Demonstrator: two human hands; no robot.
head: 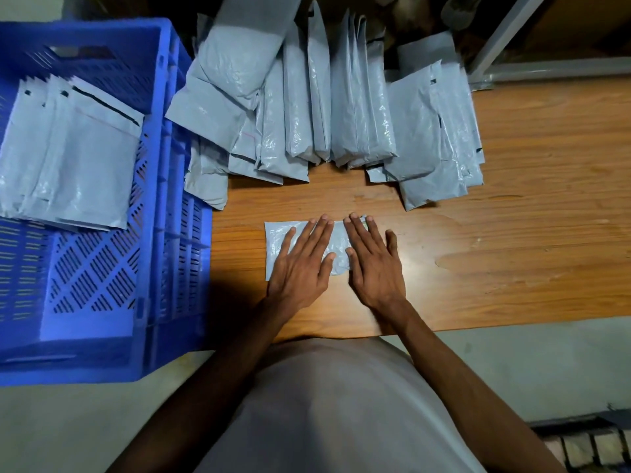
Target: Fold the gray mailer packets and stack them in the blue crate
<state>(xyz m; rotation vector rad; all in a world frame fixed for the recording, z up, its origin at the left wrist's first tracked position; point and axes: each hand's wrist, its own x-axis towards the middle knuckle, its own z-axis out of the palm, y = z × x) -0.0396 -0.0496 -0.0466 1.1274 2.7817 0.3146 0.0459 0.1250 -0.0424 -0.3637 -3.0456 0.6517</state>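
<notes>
Both hands, left hand (300, 264) and right hand (374, 264), press flat, fingers straight, on one folded gray mailer packet (278, 240) on the wooden table (512, 250). Several folded packets (68, 155) lie stacked in the blue crate (164, 233); an uncounted unfolded pile (324, 107) sits beyond.

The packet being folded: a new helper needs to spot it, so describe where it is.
On the wooden table, right of the blue crate, near the front edge, lies one small gray packet. Unlike the piles behind, it lies alone, pressed under the left hand and right hand.
</notes>
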